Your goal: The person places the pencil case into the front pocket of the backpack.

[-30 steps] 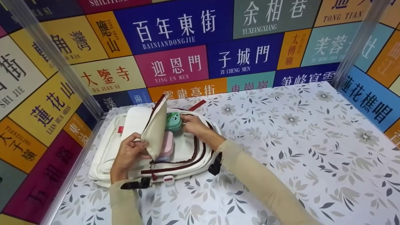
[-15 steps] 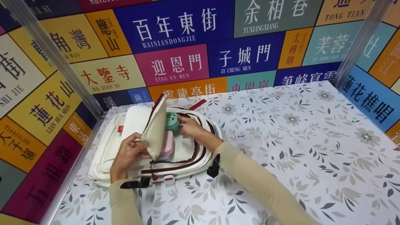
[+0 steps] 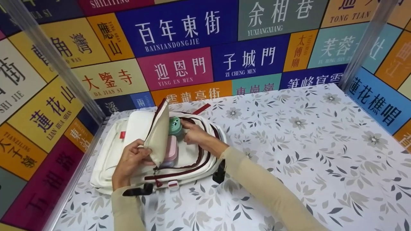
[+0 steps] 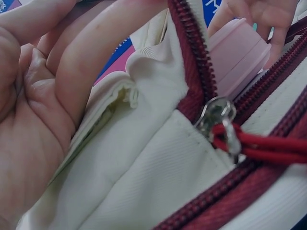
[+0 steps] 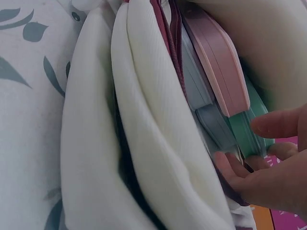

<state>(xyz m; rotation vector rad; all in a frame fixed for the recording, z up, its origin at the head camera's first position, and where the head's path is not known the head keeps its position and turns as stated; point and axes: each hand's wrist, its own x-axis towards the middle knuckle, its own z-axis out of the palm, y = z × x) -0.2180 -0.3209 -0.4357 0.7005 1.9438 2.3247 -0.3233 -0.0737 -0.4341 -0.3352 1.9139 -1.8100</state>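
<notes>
A white backpack (image 3: pixel 112 154) with dark red zippers lies on the table, its main compartment unzipped. My left hand (image 3: pixel 130 160) pinches the edge of its raised flap (image 3: pixel 159 141) and holds it up. Inside, a green plastic box (image 3: pixel 175 126) with a small cartoon face on its lid sits behind a pink plastic box (image 3: pixel 171 148). Pale blue-grey boxes (image 5: pixel 218 125) are stacked beside these in the right wrist view. My right hand (image 3: pixel 196 133) is at the green box's right end, index finger extended against it, thumb (image 5: pixel 273 123) close over its edge.
The table (image 3: pixel 289 154) wears a white cloth with grey leaves and flowers. Behind it stand walls of colourful sign panels (image 3: pixel 179 29). A red strap (image 3: pixel 202 109) sticks out behind the backpack, and a white buckle (image 3: pixel 173 185) hangs at its near side.
The green box has slid left, deeper under the flap, and my right hand has followed it slightly left. My left hand keeps the flap raised in the same place.
</notes>
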